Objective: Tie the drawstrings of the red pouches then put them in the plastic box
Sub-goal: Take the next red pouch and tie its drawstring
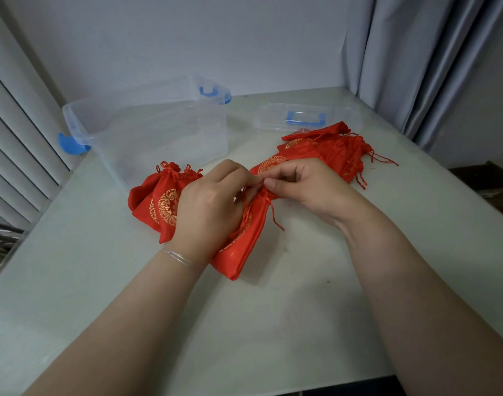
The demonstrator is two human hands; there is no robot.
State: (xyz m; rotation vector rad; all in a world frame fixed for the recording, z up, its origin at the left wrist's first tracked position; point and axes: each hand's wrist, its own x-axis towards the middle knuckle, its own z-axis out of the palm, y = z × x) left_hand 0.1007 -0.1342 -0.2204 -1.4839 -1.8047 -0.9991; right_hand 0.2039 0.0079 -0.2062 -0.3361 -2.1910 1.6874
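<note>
A red pouch (241, 247) with gold print lies in front of me, its gathered neck pointing away. My left hand (210, 207) and my right hand (304, 187) meet at that neck, each pinching a red drawstring (274, 217). To the left of my left hand lie two pouches with tied necks (156, 201). A pile of flat red pouches (330, 150) lies behind my right hand. The clear plastic box (159, 130) with blue latches stands open at the back left; I see no pouch in it.
The box's clear lid (304, 117) with a blue handle lies at the back right, touching the pouch pile. A grey curtain (430, 61) hangs on the right and slatted blinds (18, 144) on the left. The pale table (273, 324) ends near my forearms.
</note>
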